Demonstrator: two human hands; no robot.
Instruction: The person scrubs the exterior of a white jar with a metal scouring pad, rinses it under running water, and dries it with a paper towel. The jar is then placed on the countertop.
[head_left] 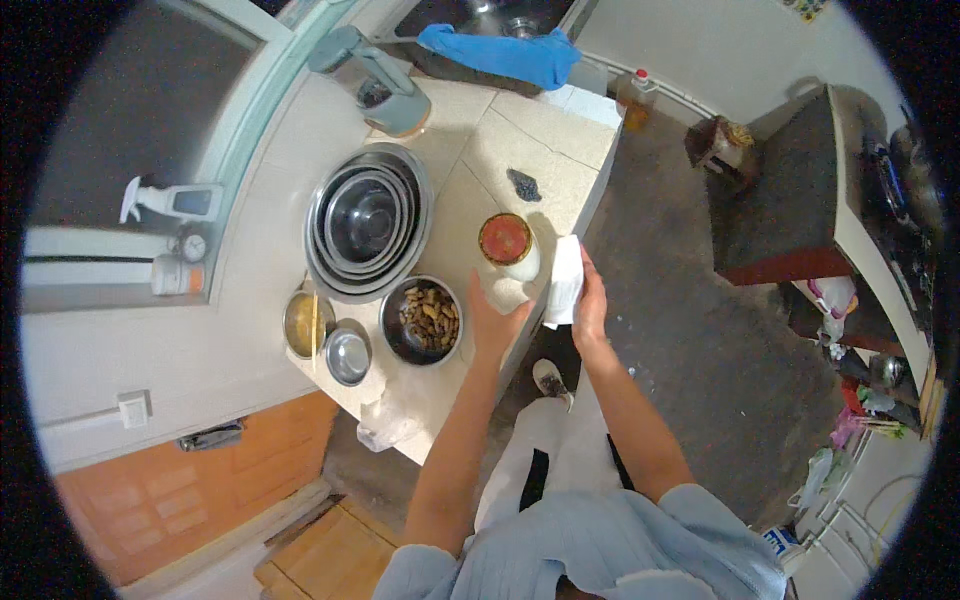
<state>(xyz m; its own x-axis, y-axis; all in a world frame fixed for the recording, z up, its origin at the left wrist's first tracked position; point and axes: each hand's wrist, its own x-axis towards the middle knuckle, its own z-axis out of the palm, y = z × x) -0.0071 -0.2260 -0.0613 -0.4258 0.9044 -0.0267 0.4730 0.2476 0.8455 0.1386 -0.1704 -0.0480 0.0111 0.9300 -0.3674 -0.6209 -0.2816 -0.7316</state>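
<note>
At the counter's right edge, my right hand (593, 310) is closed on a white packet (567, 283), held upright with the fingers along its right side. My left hand (493, 322) is over the counter to the left of it, thumb and fingers spread apart. A small pale thing (508, 292) shows between them, and I cannot make out what it is. Just beyond stands a jar with a red lid (505, 239). Left of my left hand is a metal bowl of brown, knobbly pieces (430, 318). A crumpled dark piece (523, 185) lies beyond the jar.
Nested steel bowls (325, 225) fill the counter's left side. Nearer are a small metal bowl (348, 357), a bowl of yellow stuff with chopsticks (299, 325) and a clear plastic bag (390, 420). A grey-green pitcher (400, 108) and a blue cloth (510, 55) by the sink are farther back.
</note>
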